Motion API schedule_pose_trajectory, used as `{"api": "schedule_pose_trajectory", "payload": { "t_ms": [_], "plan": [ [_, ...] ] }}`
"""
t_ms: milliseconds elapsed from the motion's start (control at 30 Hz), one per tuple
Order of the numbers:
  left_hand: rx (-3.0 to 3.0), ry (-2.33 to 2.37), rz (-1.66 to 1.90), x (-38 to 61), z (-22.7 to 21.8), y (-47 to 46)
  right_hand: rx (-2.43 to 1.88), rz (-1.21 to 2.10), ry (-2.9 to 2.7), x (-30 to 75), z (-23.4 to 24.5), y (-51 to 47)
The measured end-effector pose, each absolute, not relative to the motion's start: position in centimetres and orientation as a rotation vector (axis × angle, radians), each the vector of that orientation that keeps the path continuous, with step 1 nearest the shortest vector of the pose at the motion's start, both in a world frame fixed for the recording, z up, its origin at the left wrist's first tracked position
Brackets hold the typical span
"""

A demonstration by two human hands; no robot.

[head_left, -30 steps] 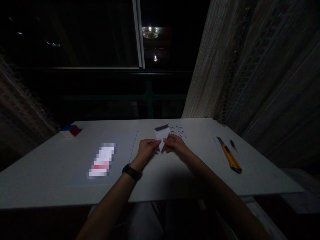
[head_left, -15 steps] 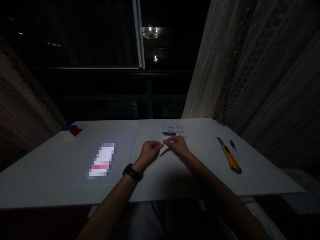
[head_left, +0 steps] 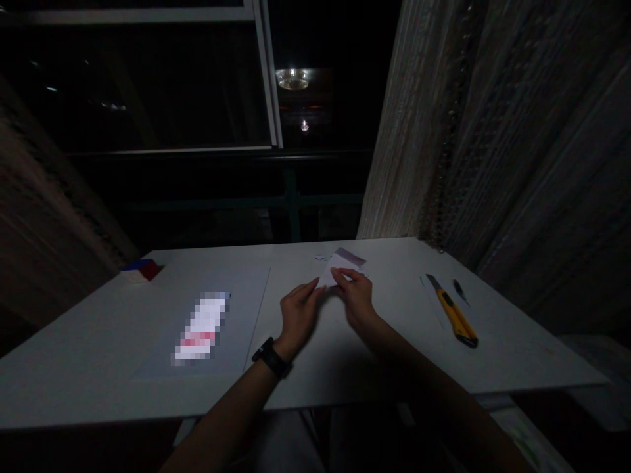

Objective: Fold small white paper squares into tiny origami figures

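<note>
Between my hands, above the middle of the white table, is a small piece of white paper with a greyish folded strip along its far edge. My left hand pinches its near left corner. On its right side my right hand grips it, thumb on top. Just behind the paper lie small paper pieces with dark marks, mostly covered by it. A dark band circles my left wrist.
A yellow utility knife with its blade out and a dark pen lie at the right. Leftward, a pixelated bright phone-like object rests on a large sheet. A coloured cube sits far left. Curtains hang behind.
The paper has tilted and turned, its grey strip now raised toward the far right and hiding most of the small pieces. My hands have shifted their hold. The camera view has tipped upward slightly.
</note>
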State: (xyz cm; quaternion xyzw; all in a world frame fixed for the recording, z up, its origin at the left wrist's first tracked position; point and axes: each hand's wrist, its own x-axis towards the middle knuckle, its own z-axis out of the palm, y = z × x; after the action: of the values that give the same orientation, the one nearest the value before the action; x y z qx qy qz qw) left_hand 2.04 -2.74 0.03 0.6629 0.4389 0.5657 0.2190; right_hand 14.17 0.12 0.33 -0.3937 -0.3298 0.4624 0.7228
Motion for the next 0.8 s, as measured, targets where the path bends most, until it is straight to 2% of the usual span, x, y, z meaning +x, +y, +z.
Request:
{"api": "schedule_pose_trajectory", "payload": {
  "t_ms": [300,800],
  "plan": [
    [1.619,1.209,1.582,2.48,-0.1,-2.83,-0.86,0.971,-0.65,13.92,0.67,-0.23],
    [1.616,1.242,1.638,2.7,-0.17,-3.04,-0.835,0.979,-0.608,13.48,0.61,-0.57]
  ]
}}
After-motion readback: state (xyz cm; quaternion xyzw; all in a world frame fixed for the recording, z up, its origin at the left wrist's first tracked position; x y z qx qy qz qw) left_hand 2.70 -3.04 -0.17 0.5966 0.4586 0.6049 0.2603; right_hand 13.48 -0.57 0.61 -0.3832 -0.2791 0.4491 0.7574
